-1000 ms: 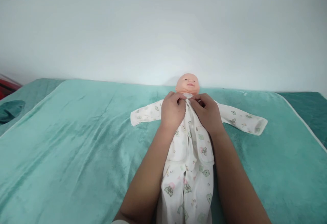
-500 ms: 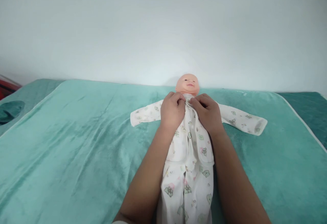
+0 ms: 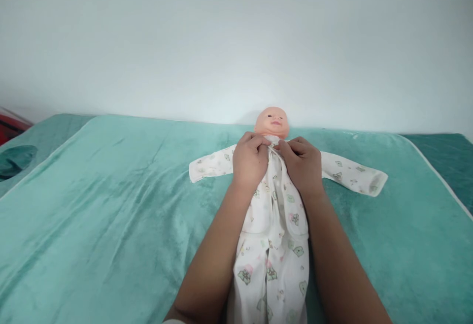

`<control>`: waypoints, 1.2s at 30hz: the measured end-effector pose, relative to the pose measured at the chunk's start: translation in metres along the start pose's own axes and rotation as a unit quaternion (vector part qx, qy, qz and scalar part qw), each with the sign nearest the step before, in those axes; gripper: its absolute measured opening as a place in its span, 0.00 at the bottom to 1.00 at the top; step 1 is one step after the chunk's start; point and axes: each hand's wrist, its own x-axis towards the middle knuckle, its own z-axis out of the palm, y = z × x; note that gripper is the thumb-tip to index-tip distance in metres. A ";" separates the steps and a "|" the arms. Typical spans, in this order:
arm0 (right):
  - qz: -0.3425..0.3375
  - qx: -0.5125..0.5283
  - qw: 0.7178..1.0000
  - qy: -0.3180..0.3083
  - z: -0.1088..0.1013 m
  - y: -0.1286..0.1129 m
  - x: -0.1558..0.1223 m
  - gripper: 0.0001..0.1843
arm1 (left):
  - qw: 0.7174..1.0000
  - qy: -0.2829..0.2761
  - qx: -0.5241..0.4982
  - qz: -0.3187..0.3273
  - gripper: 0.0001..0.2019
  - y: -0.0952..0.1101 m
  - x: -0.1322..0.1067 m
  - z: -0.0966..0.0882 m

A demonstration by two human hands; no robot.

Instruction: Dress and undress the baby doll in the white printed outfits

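Note:
A baby doll [image 3: 272, 119] lies on its back on a teal blanket [image 3: 111, 206], its head toward the wall. It wears a white romper [image 3: 275, 245] printed with small green and pink figures, sleeves spread out to both sides. My left hand [image 3: 249, 160] and my right hand [image 3: 303, 164] sit side by side on the doll's chest just below its chin. Both hands have their fingers curled, pinching the two front edges of the romper together at the neckline. My forearms run down along either side of the doll's body.
A plain white wall [image 3: 236, 43] rises right behind the doll's head. A darker green cover [image 3: 443, 156] shows beyond the blanket's white-trimmed edges at left and right. Something red [image 3: 9, 122] peeks in at the far left edge.
My right hand has shifted slightly inward and up at the neckline, pressing closer to my left hand. The doll and the romper sleeves stay where they were.

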 end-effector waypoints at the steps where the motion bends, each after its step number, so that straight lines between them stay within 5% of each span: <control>1: -0.003 -0.007 1.000 0.003 0.000 0.000 0.000 0.19 | 1.000 0.001 0.003 0.000 0.14 0.000 0.000 0.000; 14: 0.012 -0.005 0.999 -0.041 -0.001 0.005 0.002 0.14 | 0.999 0.006 -0.031 -0.011 0.15 0.003 0.001 -0.001; 23: 0.025 0.017 1.000 0.001 0.001 0.009 0.003 0.11 | 0.999 -0.005 -0.018 -0.032 0.15 0.002 0.001 0.000; 36: -0.037 -0.027 0.999 -0.004 -0.002 0.009 0.003 0.14 | 1.000 0.000 0.009 0.007 0.17 -0.005 -0.003 0.001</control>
